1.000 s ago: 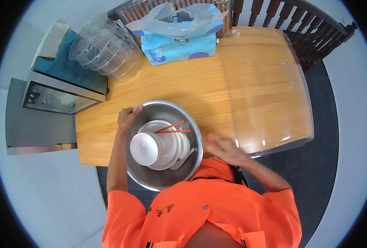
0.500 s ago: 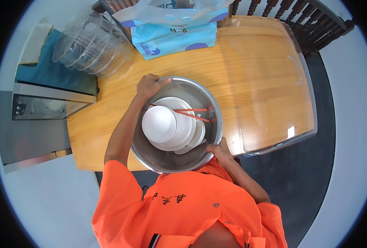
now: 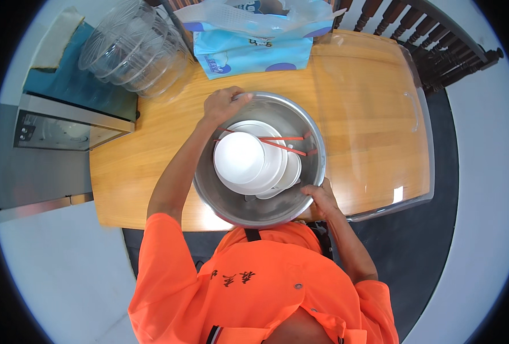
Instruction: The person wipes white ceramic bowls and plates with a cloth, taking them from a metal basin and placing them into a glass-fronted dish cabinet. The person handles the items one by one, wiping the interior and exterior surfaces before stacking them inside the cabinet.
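Observation:
A large round steel basin (image 3: 286, 110) is held between my two hands in front of my body, over the near edge of the table. My left hand (image 3: 223, 105) grips its far left rim, thumb over the edge. At the near right rim, my right hand (image 3: 323, 199) is closed on the basin with its thumb on the inner side. Inside, a white bowl (image 3: 239, 157) rests on stacked white plates (image 3: 272, 171). White cup-like dishes (image 3: 291, 172) lie against them on the right. Red chopsticks (image 3: 283, 145) lie across the dishes. The basin's underside is hidden.
The wooden table (image 3: 157, 166) has a clear plastic cover (image 3: 380, 126) over its right part. A microwave-like appliance (image 3: 73, 129) stands left, near clear ribbed plastic covers (image 3: 137, 51). A blue tissue pack (image 3: 254, 54) lies at the back; a dark wooden chair (image 3: 438, 37) stands far right.
The basin, with both hands still on its rim, has moved slightly right and away from my body. More of a dark strap shows between it and my shirt.

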`<state>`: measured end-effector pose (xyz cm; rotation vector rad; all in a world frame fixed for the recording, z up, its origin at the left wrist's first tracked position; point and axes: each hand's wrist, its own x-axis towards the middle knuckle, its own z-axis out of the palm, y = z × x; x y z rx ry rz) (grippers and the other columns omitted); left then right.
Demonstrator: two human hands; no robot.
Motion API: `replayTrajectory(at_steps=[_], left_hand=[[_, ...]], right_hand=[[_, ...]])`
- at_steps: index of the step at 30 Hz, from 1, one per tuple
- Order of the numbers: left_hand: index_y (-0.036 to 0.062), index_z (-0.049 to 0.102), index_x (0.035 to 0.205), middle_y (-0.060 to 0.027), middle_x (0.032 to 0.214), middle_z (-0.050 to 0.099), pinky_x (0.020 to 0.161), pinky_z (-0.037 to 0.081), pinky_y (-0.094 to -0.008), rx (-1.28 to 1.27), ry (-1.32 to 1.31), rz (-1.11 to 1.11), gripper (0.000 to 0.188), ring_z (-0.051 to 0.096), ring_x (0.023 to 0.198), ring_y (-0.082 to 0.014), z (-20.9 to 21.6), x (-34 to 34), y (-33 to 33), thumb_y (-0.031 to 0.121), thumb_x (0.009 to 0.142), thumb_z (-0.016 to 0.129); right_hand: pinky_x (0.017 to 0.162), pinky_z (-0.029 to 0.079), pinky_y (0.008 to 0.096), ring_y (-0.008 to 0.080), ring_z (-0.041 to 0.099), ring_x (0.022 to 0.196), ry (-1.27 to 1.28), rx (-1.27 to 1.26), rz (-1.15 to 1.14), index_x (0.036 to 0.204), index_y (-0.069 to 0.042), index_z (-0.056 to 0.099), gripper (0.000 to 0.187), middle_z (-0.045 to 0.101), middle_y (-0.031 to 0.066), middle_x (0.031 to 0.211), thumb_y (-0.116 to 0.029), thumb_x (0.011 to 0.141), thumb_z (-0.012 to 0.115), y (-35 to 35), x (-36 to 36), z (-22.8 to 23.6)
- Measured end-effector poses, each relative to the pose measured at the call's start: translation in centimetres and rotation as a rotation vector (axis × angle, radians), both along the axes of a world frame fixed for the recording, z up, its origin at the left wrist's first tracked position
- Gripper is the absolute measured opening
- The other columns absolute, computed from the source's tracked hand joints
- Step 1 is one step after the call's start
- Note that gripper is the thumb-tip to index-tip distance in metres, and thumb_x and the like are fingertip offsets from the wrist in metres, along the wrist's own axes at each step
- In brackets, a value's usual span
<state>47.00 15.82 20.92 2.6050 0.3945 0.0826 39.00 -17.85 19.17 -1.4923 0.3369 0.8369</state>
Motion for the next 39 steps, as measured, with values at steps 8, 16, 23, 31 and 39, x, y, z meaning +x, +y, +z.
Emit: replayTrajectory(at_steps=[8,16,23,31,39], left_hand=[[0.0006,0.066,0.1,-0.0076,0.081,0.067,0.06,0.046,-0.0247,-0.279,-0.486,0.397,0.027,0.059,0.073,-0.011,4.0,-13.2,2.6,0.024,0.088,0.062],[-0.0019,0.067,0.094,-0.007,0.076,0.068,0.056,0.046,-0.0222,-0.589,-0.427,0.692,0.023,0.06,0.065,-0.0085,0.7,-29.1,-1.2,0.019,0.091,0.057],[-0.0015,0.068,0.093,-0.0065,0.075,0.07,0.052,0.047,-0.0216,-0.531,-0.359,0.896,0.023,0.059,0.058,-0.007,1.7,-37.3,-3.4,0.019,0.089,0.058],[0.0037,0.064,0.099,-0.0138,0.094,0.063,0.076,0.046,-0.0377,0.305,-0.404,0.71,0.024,0.058,0.088,-0.0308,6.0,-37.7,5.4,0.016,0.079,0.063],[0.0048,0.063,0.101,-0.0105,0.107,0.055,0.097,0.032,-0.0481,1.277,-0.418,0.179,0.028,0.048,0.11,-0.0294,18.3,-26.6,23.6,0.019,0.078,0.058]], right_hand=[[0.075,0.048,0.0302,0.0214,0.061,0.084,-0.944,-0.074,0.08,0.11,0.003,0.054,0.032,0.062,0.0124,0.099,-0.009,0.082,0.064,1.2,3.8,4.3],[0.086,0.044,0.0438,0.0377,0.056,0.096,-1.401,-0.646,0.988,0.104,0.001,0.052,0.031,0.06,0.0206,0.099,-0.015,0.08,0.063,9.1,6.6,0.8],[0.077,0.049,0.0468,0.0405,0.063,0.084,-1.329,-0.763,1.136,0.089,0.002,0.057,0.013,0.063,0.0247,0.09,-0.007,0.08,0.052,9.1,7.3,0.0],[0.066,0.049,0.0482,0.0401,0.061,0.077,-1.482,-0.784,1.028,0.087,0.001,0.059,0.013,0.062,0.0229,0.08,-0.006,0.081,0.05,7.4,9.4,0.1],[0.05,0.042,0.037,0.0266,0.055,0.053,-1.341,-0.621,0.494,0.077,0.001,0.054,0.019,0.056,0.0144,0.064,-0.013,0.089,0.05,5.1,3.1,9.1]])
